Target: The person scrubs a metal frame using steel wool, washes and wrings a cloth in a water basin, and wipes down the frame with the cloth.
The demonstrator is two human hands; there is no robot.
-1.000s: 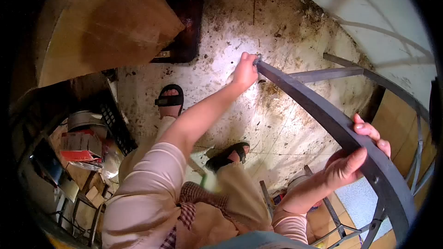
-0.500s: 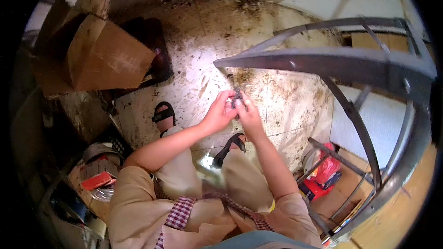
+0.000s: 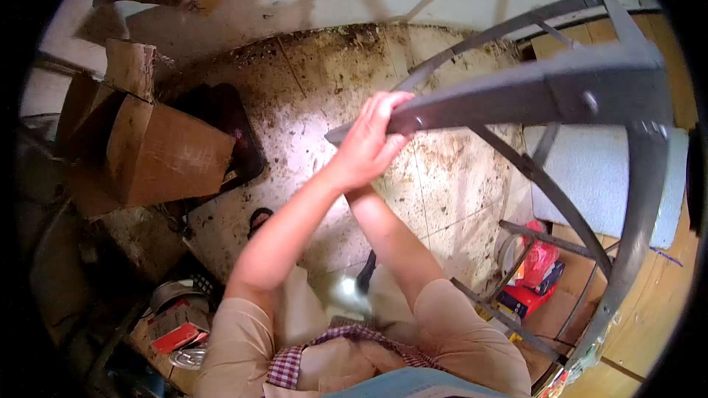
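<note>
- Since the previous frame, the left hand (image 3: pixel 375 136) has moved up from beside the right hand onto a dark grey, flat-sided metal frame (image 3: pixel 516 96).
- Pale, brown-stained tiled floor (image 3: pixel 450 199): its smears, if greasy, could make a foot slip under load.
- The metal frame reaches in across the floor's right edge, its tapered end above the middle; uneven pressure might swing or tip it.
- Brown, open cardboard box (image 3: pixel 173 155), near the floor's left edge: a swinging frame could knock it.
- The left hand grips around the bar; a slip could scrape skin on metal edges.
- The right hand is hidden behind it, its grasp impossible to tell; unseen fingers could get pinched.
</note>
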